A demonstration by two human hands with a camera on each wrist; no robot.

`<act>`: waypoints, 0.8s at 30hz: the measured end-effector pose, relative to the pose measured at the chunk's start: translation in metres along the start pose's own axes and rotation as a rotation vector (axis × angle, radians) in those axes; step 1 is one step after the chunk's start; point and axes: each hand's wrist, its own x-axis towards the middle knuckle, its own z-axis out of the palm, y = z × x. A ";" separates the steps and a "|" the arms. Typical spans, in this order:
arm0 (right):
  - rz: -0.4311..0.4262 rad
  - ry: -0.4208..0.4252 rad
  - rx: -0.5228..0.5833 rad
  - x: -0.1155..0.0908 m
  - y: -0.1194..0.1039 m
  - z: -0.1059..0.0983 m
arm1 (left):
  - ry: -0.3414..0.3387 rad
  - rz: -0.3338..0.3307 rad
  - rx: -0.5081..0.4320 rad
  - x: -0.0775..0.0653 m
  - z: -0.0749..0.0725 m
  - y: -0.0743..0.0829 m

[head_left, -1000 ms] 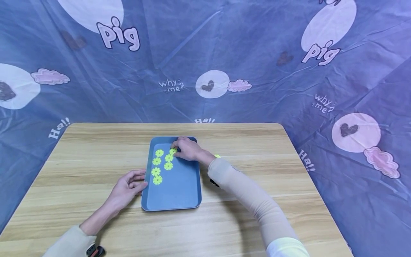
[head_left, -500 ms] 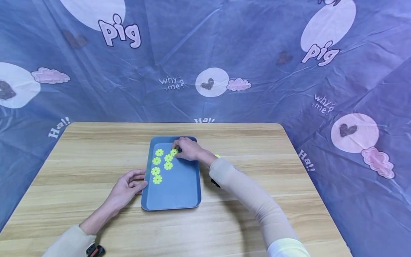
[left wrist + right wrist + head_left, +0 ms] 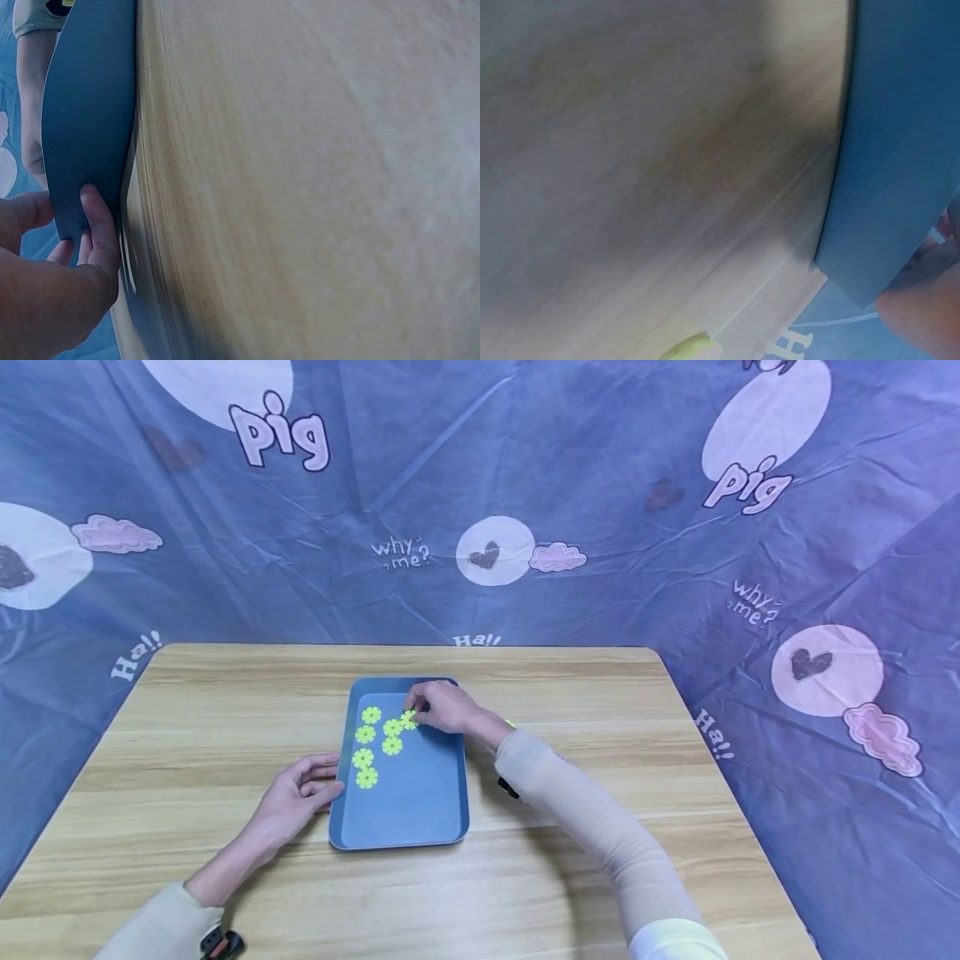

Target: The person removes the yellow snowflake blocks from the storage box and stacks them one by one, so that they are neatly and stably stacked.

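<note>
A blue rectangular tray lies on the table, with several yellow-green notched plastic discs inside. They form a column along the left side and a shorter group beside it. My left hand holds the tray's left edge, thumb at the rim and fingers against the outer wall. Over the tray's far part, my right hand pinches one notched disc between thumb and fingers, close beside the second group. In the right wrist view the tray's side wall covers most of that hand.
Another yellow-green piece lies on the wooden table right of the tray, mostly hidden by my right forearm; the right wrist view shows a yellow-green piece at its bottom. A patterned blue cloth hangs behind the table.
My right hand has shifted slightly right and nearer to me, and the disc at its fingertips has moved the same way, showing more now. The left hand stays at the tray's edge.
</note>
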 end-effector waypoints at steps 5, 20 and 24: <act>-0.002 0.003 0.032 -0.003 0.001 -0.002 | -0.002 0.018 -0.011 0.000 -0.001 0.001; -0.010 0.077 0.273 -0.021 0.000 -0.013 | 0.000 0.014 -0.001 0.000 -0.002 0.003; -0.024 0.118 0.298 -0.028 0.001 -0.018 | -0.001 0.013 -0.004 0.000 -0.002 0.002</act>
